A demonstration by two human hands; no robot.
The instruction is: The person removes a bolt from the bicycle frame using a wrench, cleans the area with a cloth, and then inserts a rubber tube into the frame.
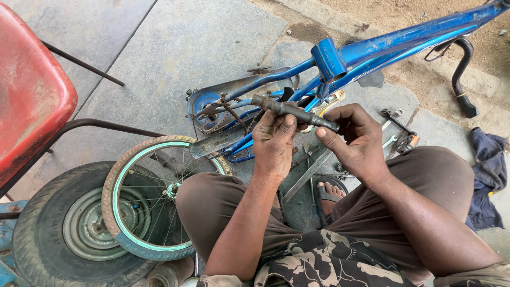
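Both my hands hold a dark, greasy metal axle (pixel 291 110) crosswise in front of me. My left hand (pixel 274 142) grips its middle from below, thumb and fingers pinched on it. My right hand (pixel 355 139) pinches the axle's right end with fingertips. Just beyond the axle lies a blue bicycle frame (pixel 366 53) on its side, with a rusty chain (pixel 231 114) and a chainguard (pixel 223 139) at its rear end.
A small bicycle wheel (pixel 150 197) with a pale green rim leans on a bigger car tyre (pixel 69 228) at the lower left. A red seat (pixel 29 90) is at the left. Spanners and tools (pixel 397 133) lie on the concrete beside my knee; a dark cloth (pixel 487 175) is right.
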